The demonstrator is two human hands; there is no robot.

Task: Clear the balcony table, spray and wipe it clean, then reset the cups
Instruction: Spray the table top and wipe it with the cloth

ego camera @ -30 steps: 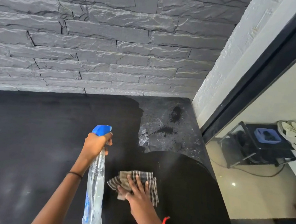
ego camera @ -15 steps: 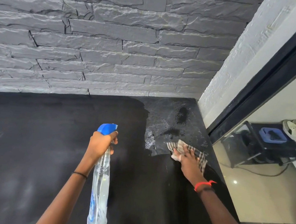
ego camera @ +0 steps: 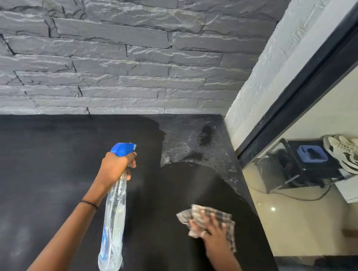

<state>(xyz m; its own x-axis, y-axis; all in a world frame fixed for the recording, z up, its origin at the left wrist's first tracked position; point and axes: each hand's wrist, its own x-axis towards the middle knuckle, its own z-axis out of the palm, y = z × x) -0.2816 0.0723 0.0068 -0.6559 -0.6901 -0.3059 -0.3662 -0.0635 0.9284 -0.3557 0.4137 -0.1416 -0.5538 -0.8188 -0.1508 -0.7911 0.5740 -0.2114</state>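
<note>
Table backed by stone wall

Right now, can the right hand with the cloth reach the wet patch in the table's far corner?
Probably yes: the right hand presses the cloth flat, and only bare tabletop lies between it and the wet patch.

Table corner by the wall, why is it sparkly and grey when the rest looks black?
Head view: light reaches the wet corner of the table, so it glints; a shadow darkens the nearer part; the cloth under the right hand looks smeared by motion blur; the spray bottle is sharper.
</note>
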